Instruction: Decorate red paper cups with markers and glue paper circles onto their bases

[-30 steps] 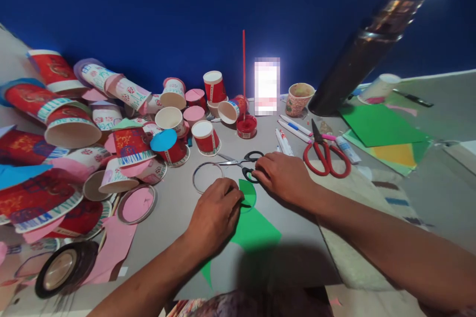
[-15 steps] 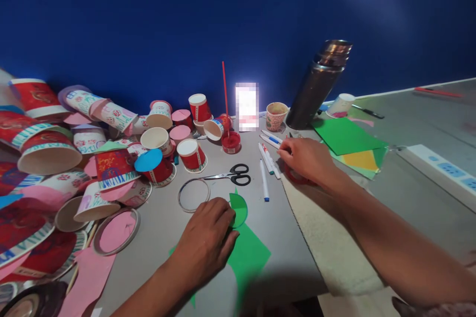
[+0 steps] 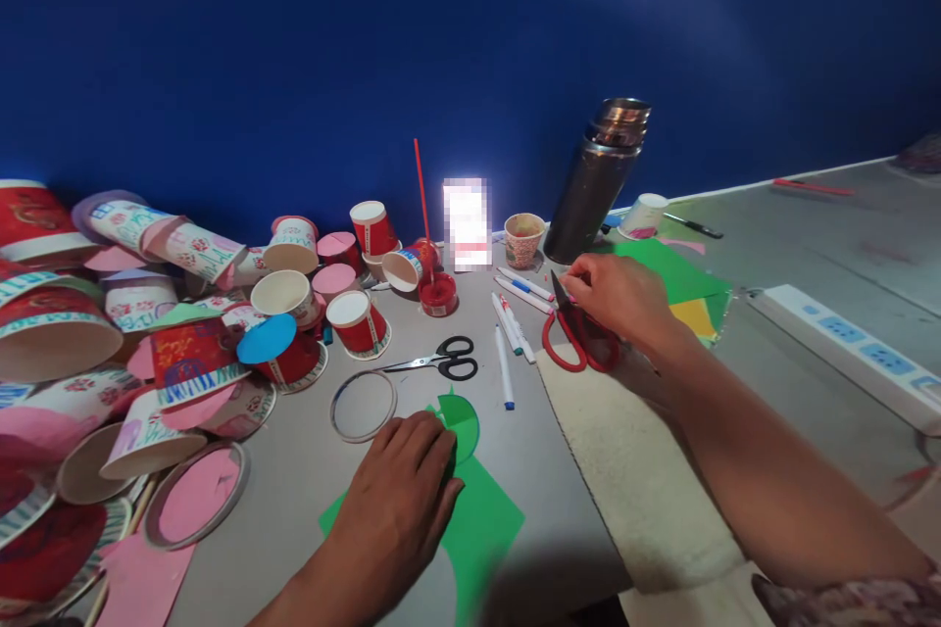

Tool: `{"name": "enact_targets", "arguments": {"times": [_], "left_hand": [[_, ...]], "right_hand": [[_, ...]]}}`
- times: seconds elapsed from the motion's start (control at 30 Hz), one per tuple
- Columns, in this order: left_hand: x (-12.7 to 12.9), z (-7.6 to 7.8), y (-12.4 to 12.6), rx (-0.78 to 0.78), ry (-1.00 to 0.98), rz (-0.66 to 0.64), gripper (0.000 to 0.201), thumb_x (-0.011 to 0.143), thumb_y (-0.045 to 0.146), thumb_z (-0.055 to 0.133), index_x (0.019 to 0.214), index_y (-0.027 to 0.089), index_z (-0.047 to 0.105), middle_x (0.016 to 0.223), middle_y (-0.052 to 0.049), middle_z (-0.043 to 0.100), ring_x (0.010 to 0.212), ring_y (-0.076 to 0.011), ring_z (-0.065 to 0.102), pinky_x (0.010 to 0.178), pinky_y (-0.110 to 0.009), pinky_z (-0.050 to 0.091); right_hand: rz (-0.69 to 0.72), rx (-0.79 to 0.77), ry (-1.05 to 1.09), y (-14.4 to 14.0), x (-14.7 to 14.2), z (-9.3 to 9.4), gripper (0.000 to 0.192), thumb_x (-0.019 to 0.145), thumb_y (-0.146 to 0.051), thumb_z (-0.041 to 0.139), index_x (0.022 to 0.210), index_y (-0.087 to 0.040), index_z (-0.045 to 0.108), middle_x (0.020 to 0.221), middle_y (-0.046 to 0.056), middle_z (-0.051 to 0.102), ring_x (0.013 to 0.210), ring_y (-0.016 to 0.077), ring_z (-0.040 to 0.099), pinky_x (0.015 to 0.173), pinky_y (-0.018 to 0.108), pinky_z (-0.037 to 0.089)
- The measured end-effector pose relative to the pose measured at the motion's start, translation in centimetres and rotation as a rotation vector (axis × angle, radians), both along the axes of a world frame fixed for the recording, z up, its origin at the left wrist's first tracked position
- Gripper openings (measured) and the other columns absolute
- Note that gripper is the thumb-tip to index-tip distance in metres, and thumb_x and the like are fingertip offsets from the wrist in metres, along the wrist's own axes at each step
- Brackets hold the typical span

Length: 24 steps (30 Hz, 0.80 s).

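Note:
My left hand (image 3: 397,485) is curled over a round green paper piece (image 3: 462,429), with its fingertips gripping the near-left edge. Beneath lies a larger green sheet (image 3: 485,519) with a curved cut edge. My right hand (image 3: 621,294) hovers just right of red-handled scissors (image 3: 565,353), its fingers curled together. What they hold, if anything, is hidden. The scissors lie on the table with their dark blade pointing away. Black-handled scissors (image 3: 457,359) and a pale ring (image 3: 363,406) lie beyond my left hand.
Decorated paper cups (image 3: 191,353) crowd the left side. Several markers (image 3: 504,367) lie mid-table. A red paint jar (image 3: 438,295) holds a red stick. A dark thermos (image 3: 597,181) stands by the wall, near green sheets (image 3: 680,269). A power strip (image 3: 845,338) lies right.
My right hand has moved right, uncovering the red-handled scissors. My left hand stays at the green paper, its fingers shifted slightly. The whole view has shifted a little.

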<state>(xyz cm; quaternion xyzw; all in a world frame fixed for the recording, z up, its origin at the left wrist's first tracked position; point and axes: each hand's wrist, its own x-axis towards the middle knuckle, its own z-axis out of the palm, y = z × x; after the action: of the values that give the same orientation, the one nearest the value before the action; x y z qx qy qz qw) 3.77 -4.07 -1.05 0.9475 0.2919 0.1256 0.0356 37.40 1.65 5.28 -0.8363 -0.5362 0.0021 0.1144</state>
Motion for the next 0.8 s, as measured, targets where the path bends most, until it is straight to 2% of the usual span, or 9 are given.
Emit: {"name": "enact_targets", "arguments": {"times": [0.2,0.3,0.37,0.47,0.6,0.67,0.8], "left_hand": [[-0.3,-0.5,-0.1,0.109,0.059,0.014,0.031,0.093,0.018,0.064,0.123,0.021,0.059,0.125,-0.011,0.066,0.121,-0.0333,0.061,0.101,-0.051,0.052],[-0.5,-0.8,-0.1,0.141,0.091,0.000,0.030,0.095,0.018,0.062,0.124,0.023,0.060,0.121,-0.010,0.068,0.114,-0.0307,0.063,0.096,-0.046,0.053],[-0.6,-1.0,-0.1,0.164,0.062,-0.021,0.029,0.095,0.018,0.059,0.124,0.022,0.060,0.114,-0.009,0.070,0.107,-0.0299,0.065,0.093,-0.046,0.054],[-0.6,-1.3,0.1,0.189,-0.015,-0.051,0.028,0.095,0.018,0.056,0.123,0.020,0.061,0.110,-0.011,0.070,0.101,-0.0300,0.064,0.089,-0.046,0.053],[-0.4,-1.2,0.2,0.178,-0.066,-0.064,0.032,0.098,0.022,0.055,0.129,0.017,0.060,0.113,-0.012,0.069,0.103,-0.0301,0.062,0.091,-0.045,0.052],[-0.3,-0.8,0.1,0.137,-0.064,-0.054,0.031,0.099,0.021,0.055,0.128,0.015,0.060,0.113,-0.014,0.068,0.103,-0.0306,0.062,0.091,-0.046,0.051],[0.0,-0.3,-0.5,0.001,0.007,-0.015,0.029,0.097,0.019,0.058,0.125,0.015,0.059,0.114,-0.014,0.066,0.102,-0.0311,0.061,0.089,-0.047,0.052]], "right_hand": [[-0.148,0.125,-0.004,0.0,3.0,1.0,0.025,0.094,-0.039,0.059,0.095,-0.024,0.080,0.090,0.010,0.080,0.084,0.0282,0.070,0.064,0.034,0.040],[-0.240,0.199,-0.007,-0.4,4.8,1.7,0.025,0.092,-0.038,0.059,0.097,-0.024,0.080,0.094,0.010,0.080,0.084,0.0281,0.069,0.066,0.035,0.042],[-0.268,0.170,-0.007,-0.8,5.8,2.1,0.026,0.092,-0.038,0.059,0.093,-0.023,0.080,0.092,0.010,0.080,0.080,0.0271,0.068,0.064,0.034,0.041],[-0.193,-0.066,0.019,-1.2,6.6,2.3,0.034,0.092,-0.046,0.060,0.075,-0.022,0.076,0.078,0.008,0.076,0.068,0.0234,0.064,0.059,0.033,0.038],[0.025,-0.392,0.042,-0.9,6.8,1.3,0.041,0.087,-0.053,0.068,0.061,-0.022,0.070,0.062,0.003,0.068,0.057,0.0183,0.059,0.056,0.031,0.034],[0.096,-0.427,0.046,-0.6,6.8,0.2,0.037,0.084,-0.047,0.074,0.058,-0.021,0.069,0.054,0.002,0.064,0.052,0.0160,0.055,0.055,0.031,0.031],[0.155,-0.283,0.061,-0.4,7.5,-2.0,0.033,0.078,-0.030,0.081,0.051,-0.017,0.068,0.044,0.000,0.056,0.045,0.0113,0.050,0.053,0.031,0.028]]}}
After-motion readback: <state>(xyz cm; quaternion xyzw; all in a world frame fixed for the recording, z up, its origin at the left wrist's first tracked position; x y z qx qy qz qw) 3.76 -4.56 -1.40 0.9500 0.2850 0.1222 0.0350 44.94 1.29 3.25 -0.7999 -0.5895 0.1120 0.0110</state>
